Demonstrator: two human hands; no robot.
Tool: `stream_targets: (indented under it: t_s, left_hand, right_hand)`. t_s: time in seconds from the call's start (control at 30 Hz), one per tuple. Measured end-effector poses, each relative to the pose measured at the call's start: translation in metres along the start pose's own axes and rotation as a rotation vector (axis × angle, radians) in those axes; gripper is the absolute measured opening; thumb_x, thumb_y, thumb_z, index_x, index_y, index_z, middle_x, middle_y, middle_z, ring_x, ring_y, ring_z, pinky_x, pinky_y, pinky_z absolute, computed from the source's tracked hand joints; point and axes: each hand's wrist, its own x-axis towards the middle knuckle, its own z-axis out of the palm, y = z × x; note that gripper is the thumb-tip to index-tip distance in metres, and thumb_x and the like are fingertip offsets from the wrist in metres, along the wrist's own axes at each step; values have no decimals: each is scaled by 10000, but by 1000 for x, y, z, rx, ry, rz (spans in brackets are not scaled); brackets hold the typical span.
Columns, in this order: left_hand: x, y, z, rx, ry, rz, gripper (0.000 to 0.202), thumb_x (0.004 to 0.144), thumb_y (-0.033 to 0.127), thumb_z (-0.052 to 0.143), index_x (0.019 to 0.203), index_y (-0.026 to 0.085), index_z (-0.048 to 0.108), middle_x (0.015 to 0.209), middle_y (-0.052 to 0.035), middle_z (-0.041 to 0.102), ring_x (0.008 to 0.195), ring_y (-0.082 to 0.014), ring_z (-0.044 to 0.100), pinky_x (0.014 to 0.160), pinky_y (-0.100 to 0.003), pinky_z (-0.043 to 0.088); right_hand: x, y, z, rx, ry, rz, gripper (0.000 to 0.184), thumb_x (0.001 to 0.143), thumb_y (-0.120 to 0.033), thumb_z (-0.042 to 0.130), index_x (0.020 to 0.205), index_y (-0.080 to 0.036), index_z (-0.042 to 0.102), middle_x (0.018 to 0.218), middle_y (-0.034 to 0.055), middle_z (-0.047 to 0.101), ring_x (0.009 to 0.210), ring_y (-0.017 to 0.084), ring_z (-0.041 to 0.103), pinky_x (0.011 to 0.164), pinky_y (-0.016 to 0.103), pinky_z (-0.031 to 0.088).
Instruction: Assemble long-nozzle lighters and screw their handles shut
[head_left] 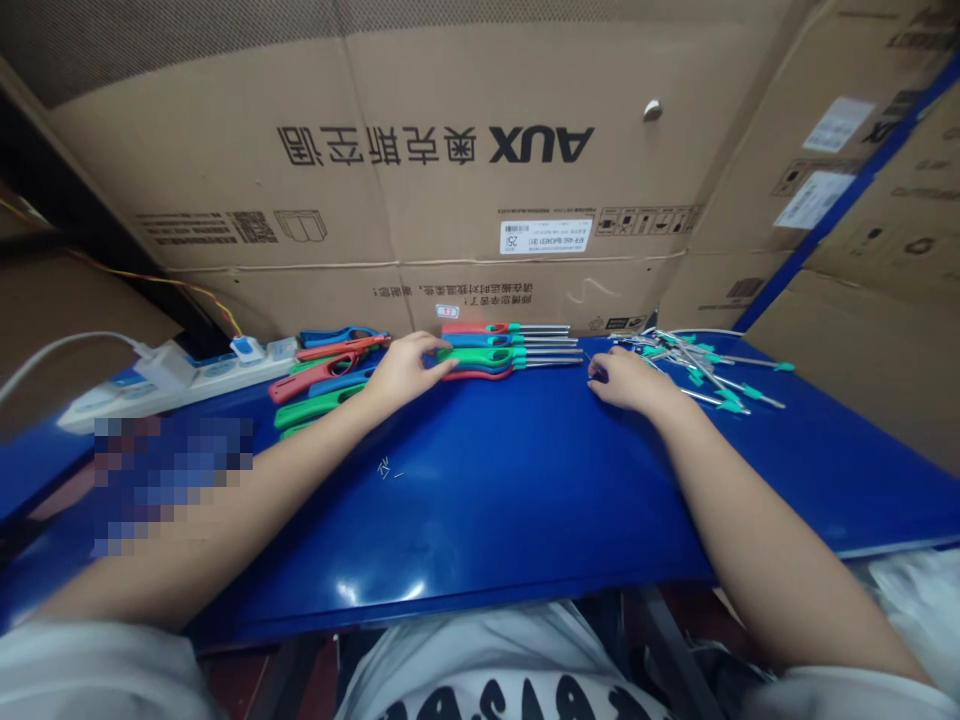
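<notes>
Long-necked lighters with red, blue and green handles lie side by side in a row, their metal tubes pointing right. My left hand [409, 372] is closed around the handle end of a green lighter [480, 356] in this row. Just past the tube tips, my right hand [621, 380] has its fingers curled together in a pinch. What it pinches is too small to make out. Right beside it is a loose pile of metal tubes [709, 370] with teal ends. More coloured lighter handles [319, 408], partly hidden by my left forearm, lie at the left.
A white power strip [187, 382] with plugs and cables runs along the left back. Cardboard [420, 200] walls stand behind and right of the blue table [510, 490]. A few tiny metal bits [385, 468] lie near the middle. A small label [447, 311] is on the back cardboard.
</notes>
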Motion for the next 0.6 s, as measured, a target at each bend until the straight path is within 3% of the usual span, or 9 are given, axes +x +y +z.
stream_targets:
  t_s: [0.23,0.6]
  left_hand:
    - [-2,-2,0,-1,-18,-19,238,884,338,707,1043,168,753,1061,-90,750,944,-236,713,885,-365,573]
    - [-2,-4,4,-19,-9,-29,267,880,344,724,1062,151,752,1073,-101,745,902,-220,715,850,-350,587]
  right_hand:
    - [12,0,15,74,89,-72,299,934,-255,602,1194,-174,726,1179,168,630,1101,294,648,1029,391,477]
    - [23,3,33,141,181,-152,309,912,-262,610,1192,-176,707,1210,154,652,1168,313,631,1038,430,496]
